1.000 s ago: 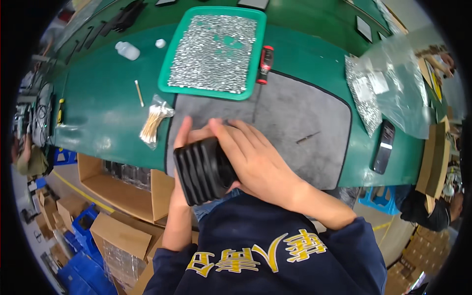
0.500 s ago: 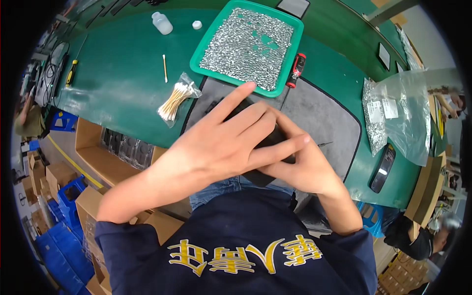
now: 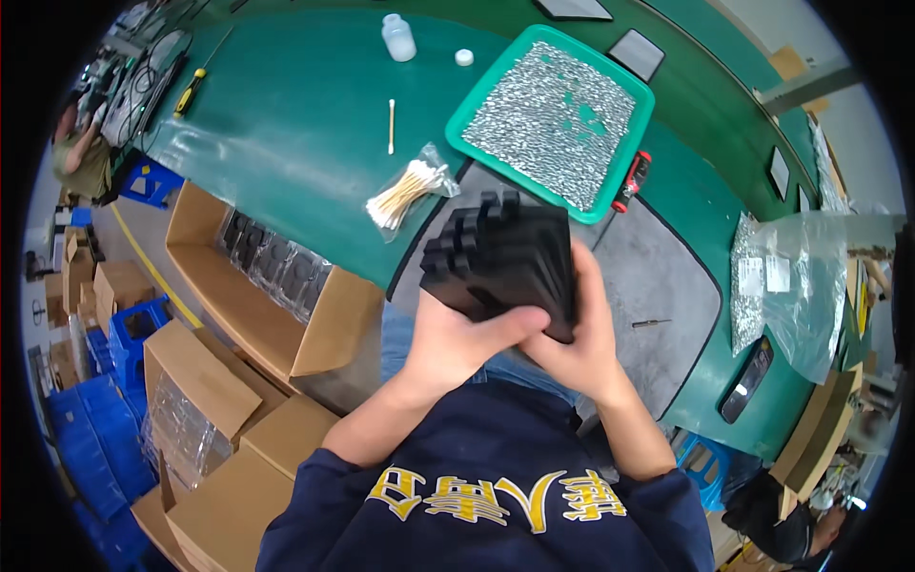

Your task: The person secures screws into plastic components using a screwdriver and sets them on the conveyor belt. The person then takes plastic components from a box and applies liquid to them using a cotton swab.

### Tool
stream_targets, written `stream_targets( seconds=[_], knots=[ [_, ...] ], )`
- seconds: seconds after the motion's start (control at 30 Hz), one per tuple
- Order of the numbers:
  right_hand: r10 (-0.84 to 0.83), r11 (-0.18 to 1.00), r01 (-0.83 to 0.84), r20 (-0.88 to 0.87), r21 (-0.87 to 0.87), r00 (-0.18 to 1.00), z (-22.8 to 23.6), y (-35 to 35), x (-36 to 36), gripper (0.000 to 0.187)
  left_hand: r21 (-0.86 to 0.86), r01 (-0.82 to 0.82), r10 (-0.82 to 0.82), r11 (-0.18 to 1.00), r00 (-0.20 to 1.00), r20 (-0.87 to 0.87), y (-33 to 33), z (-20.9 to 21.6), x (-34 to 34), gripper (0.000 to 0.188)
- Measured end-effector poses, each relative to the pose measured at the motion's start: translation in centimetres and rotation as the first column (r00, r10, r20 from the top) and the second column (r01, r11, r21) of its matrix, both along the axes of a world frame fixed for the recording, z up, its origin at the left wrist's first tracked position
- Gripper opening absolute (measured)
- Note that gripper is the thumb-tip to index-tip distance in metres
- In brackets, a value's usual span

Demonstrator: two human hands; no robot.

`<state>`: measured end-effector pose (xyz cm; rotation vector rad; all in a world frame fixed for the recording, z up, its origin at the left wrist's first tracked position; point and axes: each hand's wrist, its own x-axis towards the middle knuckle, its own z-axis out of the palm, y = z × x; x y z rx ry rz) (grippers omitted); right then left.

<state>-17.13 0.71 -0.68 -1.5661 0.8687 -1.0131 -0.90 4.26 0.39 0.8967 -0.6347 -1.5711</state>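
Note:
Between my two hands is a stack of black plastic parts (image 3: pixel 510 255), with tabs jutting from its far left side. My left hand (image 3: pixel 462 343) grips it from the left and below, the thumb lying across its near face. Wrapped round its right side is my right hand (image 3: pixel 583 334), some of its fingers hidden behind the stack. The stack is held tilted above a grey mat (image 3: pixel 658 276). Beyond it stands a green tray (image 3: pixel 457 129) full of small shiny metal pieces (image 3: pixel 548 124).
A bag of cotton swabs (image 3: pixel 408 195), a single swab (image 3: pixel 391 127), a white bottle (image 3: pixel 398 38) and its cap (image 3: pixel 464 58) lie left of the tray. Right are a red-black tool (image 3: pixel 633 181), a thin bit (image 3: pixel 652 323), a plastic bag (image 3: pixel 796 286) and a phone (image 3: pixel 746 379). An open carton (image 3: pixel 257 305) stands left.
My hands, earlier crossed over the black parts, now hold the stack from both sides, its top exposed. The view has turned left, shifting the bench things rightward.

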Motion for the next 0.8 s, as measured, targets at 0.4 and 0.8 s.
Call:
stream_targets(
  seconds=[0.4,0.8],
  knots=[
    [0.076,0.979,-0.140,0.371,0.149,0.926,1.2,-1.1,1.9,0.089,-0.438,-0.040,0.276,0.898,0.826,0.491,-2.1,-1.6,-0.5,0.075],
    [-0.061,0.989,0.018,0.294,0.148,0.954,-1.1,0.2,3.4,0.081,-0.542,-0.046,0.332,0.839,0.834,0.442,-1.6,-4.1,-0.2,0.067]
  ],
)
